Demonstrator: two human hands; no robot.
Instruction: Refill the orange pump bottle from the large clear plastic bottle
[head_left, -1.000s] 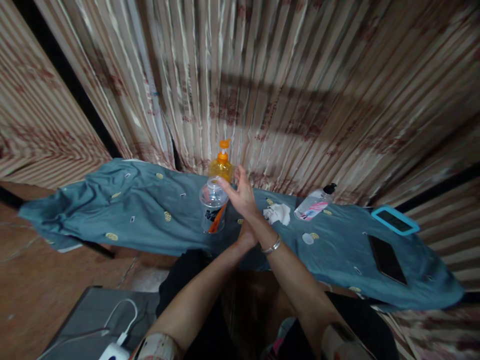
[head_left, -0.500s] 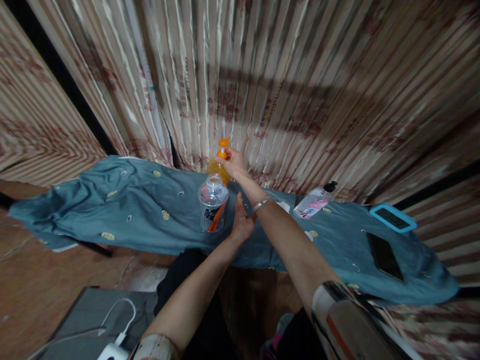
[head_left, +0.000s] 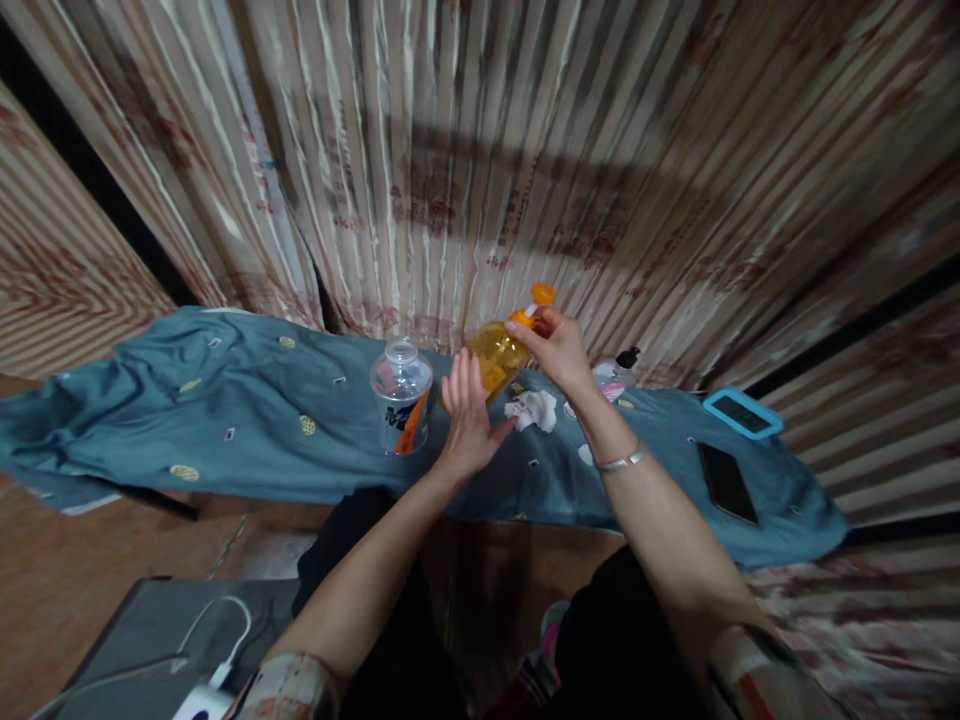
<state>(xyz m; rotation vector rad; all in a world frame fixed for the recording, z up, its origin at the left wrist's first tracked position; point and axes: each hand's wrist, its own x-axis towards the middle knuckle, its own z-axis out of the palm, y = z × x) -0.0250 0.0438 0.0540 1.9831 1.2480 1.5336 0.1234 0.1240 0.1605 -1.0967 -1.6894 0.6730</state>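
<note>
A yellow pump bottle (head_left: 495, 350) with an orange top tilts to the right over the cloth. My right hand (head_left: 556, 345) grips it at the neck, just under the pump head. My left hand (head_left: 468, 425) lies against the bottle's lower left side, fingers stretched out. To the left of that hand a clear plastic bottle (head_left: 401, 400) with a black and orange label stands upright, apart from both hands. A crumpled white tissue (head_left: 534, 409) lies below my right hand.
The blue-green cloth (head_left: 255, 410) covers a long narrow surface in front of a striped curtain (head_left: 450, 150). Behind my right wrist is a clear bottle (head_left: 615, 377) with a black cap. Farther right are a blue-rimmed device (head_left: 742, 413) and a dark phone (head_left: 727, 483).
The yellow bottle has moved right and tipped over to the right in my right hand. My left hand has come up against its side. The view has shifted slightly.
</note>
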